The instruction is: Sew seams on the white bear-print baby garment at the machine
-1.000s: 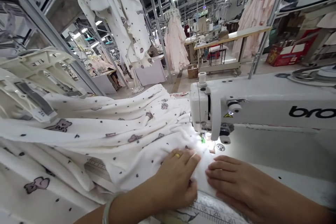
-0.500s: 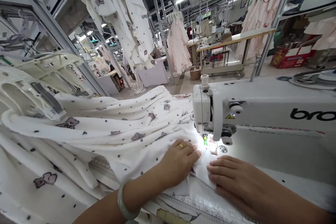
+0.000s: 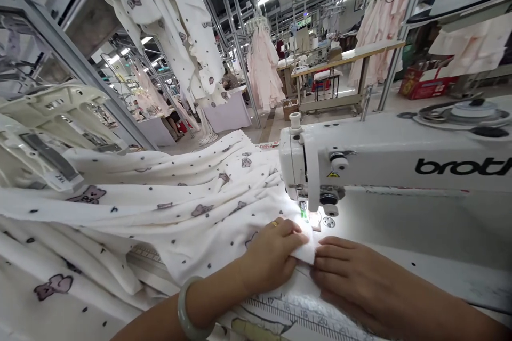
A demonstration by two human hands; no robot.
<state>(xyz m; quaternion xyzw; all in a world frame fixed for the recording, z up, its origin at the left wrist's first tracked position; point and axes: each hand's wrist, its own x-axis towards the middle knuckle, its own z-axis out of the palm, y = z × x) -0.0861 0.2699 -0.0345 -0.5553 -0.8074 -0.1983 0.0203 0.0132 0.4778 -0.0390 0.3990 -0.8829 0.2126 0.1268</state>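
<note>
White fabric [image 3: 132, 197] printed with grey-pink bears and dark dots lies in folds across the sewing table. My left hand [image 3: 276, 253], with a ring and a pale bangle, pinches the fabric's edge just in front of the needle area. Close beside it, my right hand [image 3: 348, 272] lies with its fingers stretched out together at that edge; its thumb is hidden. Behind the hands stands a white sewing machine [image 3: 372, 154], its lamp lighting the green-marked presser foot [image 3: 304, 212]. A printed ruler scale [image 3: 308, 317] runs along the table's near edge.
Cream plastic hangers [image 3: 60, 122], one tagged 2XL, rest on the fabric at the left. More printed fabric [image 3: 172, 26] hangs above. Pink garments [image 3: 263, 66] hang further back, near a worktable [image 3: 348, 58]. A red box [image 3: 426, 84] sits on the floor at the right.
My left hand has gone from lying on the fabric to pinching its edge, which is now slightly raised. The view has shifted a little to the right.
</note>
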